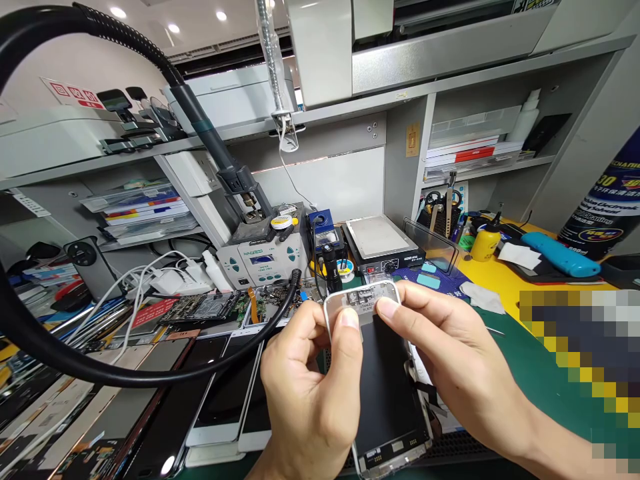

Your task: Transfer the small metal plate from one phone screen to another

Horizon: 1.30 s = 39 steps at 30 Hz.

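Head: left hand (313, 377), right hand (447, 353) gripping phone panel (389, 387).

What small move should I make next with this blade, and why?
I'd probably ease the stainless blade gently sideways along the far end of the phone, since it lies there and the left hand and right hand both grip that end.

The blade (369, 300), near and central, bears "STAINLES", its end hidden, with "BLADE" beneath; the larger letters above are only partly clear. On the sign (75, 93) at far left, white characters on red squares begin 回收, the third less sure. The can (603, 213) at far right shows "30" and part of "MECHANIC". Print on the station (265, 261) and the heater (393, 264) is too small to read surely.
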Each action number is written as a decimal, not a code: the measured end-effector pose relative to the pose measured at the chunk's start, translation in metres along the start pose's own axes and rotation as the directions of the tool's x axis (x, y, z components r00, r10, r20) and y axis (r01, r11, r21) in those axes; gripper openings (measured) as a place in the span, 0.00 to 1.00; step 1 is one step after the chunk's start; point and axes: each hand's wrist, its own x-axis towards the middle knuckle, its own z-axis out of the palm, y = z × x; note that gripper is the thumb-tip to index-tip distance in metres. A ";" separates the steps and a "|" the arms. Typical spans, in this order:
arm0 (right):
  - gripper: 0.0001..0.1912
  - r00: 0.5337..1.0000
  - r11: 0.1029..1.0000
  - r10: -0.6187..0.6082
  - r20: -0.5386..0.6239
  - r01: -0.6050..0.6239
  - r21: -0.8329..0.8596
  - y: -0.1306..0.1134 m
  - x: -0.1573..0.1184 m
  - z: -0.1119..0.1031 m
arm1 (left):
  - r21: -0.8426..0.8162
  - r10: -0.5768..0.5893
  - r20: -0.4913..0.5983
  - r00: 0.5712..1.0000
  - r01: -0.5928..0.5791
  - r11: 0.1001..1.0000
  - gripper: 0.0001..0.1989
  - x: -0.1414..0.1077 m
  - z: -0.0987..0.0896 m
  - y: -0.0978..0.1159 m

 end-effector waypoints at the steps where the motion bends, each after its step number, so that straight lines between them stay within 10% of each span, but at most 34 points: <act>1: 0.12 1.000 1.000 -0.005 -0.001 0.005 -0.005 0.000 0.000 0.000 | -0.010 0.000 -0.014 1.000 0.000 1.000 0.18 0.000 0.001 0.000; 29: 0.13 0.998 0.994 -0.055 -0.019 0.053 -0.094 -0.001 -0.001 0.000 | -0.016 -0.001 -0.013 1.000 0.000 1.000 0.16 0.001 0.002 0.001; 39: 0.15 0.991 0.959 -0.131 -0.035 0.118 -0.258 -0.002 0.002 0.001 | 0.308 0.251 -0.009 0.968 -0.236 0.922 0.18 0.004 -0.001 -0.005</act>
